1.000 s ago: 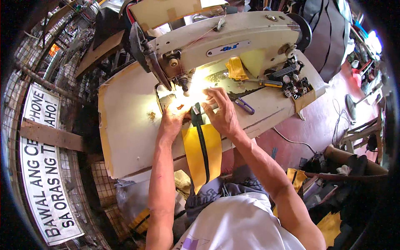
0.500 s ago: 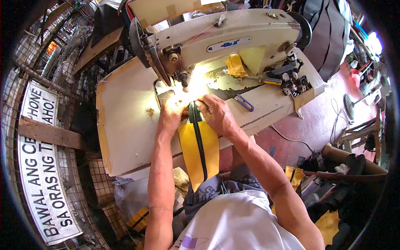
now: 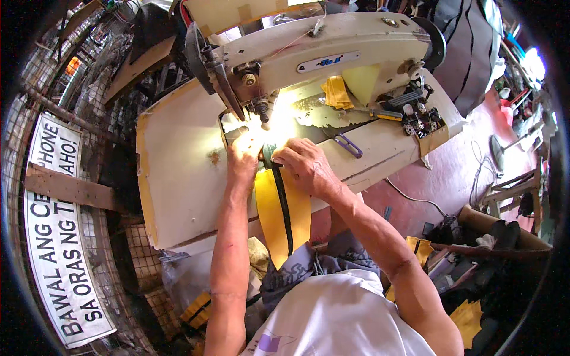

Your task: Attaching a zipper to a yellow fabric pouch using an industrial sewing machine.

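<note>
A yellow fabric piece with a black zipper-like strip down its middle hangs over the near edge of the sewing table. Its upper end runs toward the needle area of the sewing machine, where bright lamp glare hides detail. At the left of the strip, my left hand is closed, its fingertips lost in the glare. My right hand grips the fabric and strip from the right side, its fingers bent together just in front of the machine.
On the sewing table are purple thread snips, a yellow-handled cutter, folded yellow pieces and a tray of small black-and-metal parts. Wire mesh with a white sign stands at left. An open box sits at lower right.
My right hand has shifted slightly toward me and left along the strip. The fabric's lower tip has risen a little. My left hand stays almost in place.
</note>
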`<state>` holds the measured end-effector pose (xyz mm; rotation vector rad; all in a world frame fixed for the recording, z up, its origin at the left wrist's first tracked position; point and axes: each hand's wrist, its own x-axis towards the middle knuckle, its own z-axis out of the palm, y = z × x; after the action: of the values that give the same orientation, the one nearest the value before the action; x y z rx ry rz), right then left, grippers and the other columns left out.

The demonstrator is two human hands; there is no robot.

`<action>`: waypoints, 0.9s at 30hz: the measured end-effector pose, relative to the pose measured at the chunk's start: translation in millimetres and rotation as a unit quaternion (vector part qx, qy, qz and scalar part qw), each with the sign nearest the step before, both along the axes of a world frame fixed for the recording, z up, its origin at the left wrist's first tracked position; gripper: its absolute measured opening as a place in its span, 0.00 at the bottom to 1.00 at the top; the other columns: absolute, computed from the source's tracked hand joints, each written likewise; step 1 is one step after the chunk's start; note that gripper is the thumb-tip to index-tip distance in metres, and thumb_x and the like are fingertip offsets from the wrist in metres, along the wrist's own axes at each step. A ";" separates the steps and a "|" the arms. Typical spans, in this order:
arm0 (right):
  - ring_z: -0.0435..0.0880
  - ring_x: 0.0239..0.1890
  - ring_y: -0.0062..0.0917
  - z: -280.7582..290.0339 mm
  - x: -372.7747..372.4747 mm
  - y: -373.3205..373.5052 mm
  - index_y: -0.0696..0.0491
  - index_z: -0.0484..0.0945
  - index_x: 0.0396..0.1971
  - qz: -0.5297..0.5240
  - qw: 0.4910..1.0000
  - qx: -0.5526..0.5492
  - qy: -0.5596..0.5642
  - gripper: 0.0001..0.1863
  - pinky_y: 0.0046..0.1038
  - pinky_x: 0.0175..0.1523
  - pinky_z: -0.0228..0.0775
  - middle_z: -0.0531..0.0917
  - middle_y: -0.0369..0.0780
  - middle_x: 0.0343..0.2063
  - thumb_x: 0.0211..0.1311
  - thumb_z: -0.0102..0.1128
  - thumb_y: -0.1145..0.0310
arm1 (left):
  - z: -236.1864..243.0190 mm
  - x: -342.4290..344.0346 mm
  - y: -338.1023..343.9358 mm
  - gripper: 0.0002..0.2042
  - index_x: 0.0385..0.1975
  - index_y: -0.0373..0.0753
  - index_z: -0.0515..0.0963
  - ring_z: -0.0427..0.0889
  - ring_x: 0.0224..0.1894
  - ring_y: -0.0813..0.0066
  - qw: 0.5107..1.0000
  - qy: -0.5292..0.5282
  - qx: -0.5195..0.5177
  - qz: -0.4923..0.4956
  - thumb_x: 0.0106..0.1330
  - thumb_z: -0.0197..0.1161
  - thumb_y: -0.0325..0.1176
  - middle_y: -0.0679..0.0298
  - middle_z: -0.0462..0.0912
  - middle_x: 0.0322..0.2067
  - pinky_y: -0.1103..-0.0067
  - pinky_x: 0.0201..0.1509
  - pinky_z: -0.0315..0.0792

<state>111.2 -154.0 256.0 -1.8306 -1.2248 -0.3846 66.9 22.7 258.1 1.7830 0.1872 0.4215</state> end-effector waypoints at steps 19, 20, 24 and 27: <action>0.76 0.42 0.32 -0.6 -17.6 -24.4 0.52 0.78 0.36 0.030 0.993 -0.082 -0.083 0.15 0.37 0.52 0.64 0.77 0.37 0.33 0.43 0.61 0.71 | -2.2 2.8 -12.2 0.08 0.39 0.35 0.81 0.78 0.31 0.82 0.994 0.059 0.055 0.069 0.64 0.61 0.31 0.69 0.82 0.31 0.81 0.35 0.72; 0.76 0.42 0.32 -0.9 -20.7 -25.5 0.52 0.78 0.36 0.028 0.992 -0.084 -0.085 0.15 0.37 0.52 0.64 0.77 0.37 0.33 0.43 0.61 0.71 | -3.9 2.8 -12.2 0.08 0.39 0.35 0.81 0.78 0.31 0.82 0.995 0.057 0.054 0.067 0.64 0.61 0.31 0.69 0.82 0.31 0.81 0.35 0.72; 0.74 0.53 0.36 -5.5 -31.2 -24.6 0.53 0.79 0.45 0.026 0.993 -0.051 -0.102 0.20 0.41 0.58 0.64 0.79 0.39 0.42 0.50 0.65 0.67 | -12.4 -3.3 2.4 0.09 0.38 0.35 0.79 0.76 0.30 0.79 0.997 0.031 0.012 0.072 0.64 0.61 0.34 0.65 0.79 0.28 0.78 0.33 0.71; 0.69 0.63 0.39 -7.7 -55.8 -39.2 0.55 0.78 0.48 0.082 0.989 -0.101 -0.073 0.21 0.44 0.67 0.59 0.75 0.44 0.54 0.53 0.62 0.64 | 4.6 -31.5 -7.9 0.11 0.45 0.35 0.77 0.76 0.33 0.81 0.992 0.017 -0.075 0.099 0.68 0.60 0.33 0.68 0.79 0.33 0.81 0.38 0.74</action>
<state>55.4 -193.2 248.4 -1.8792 -1.5530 -0.3169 35.4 14.9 262.7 1.6306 0.4115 0.5061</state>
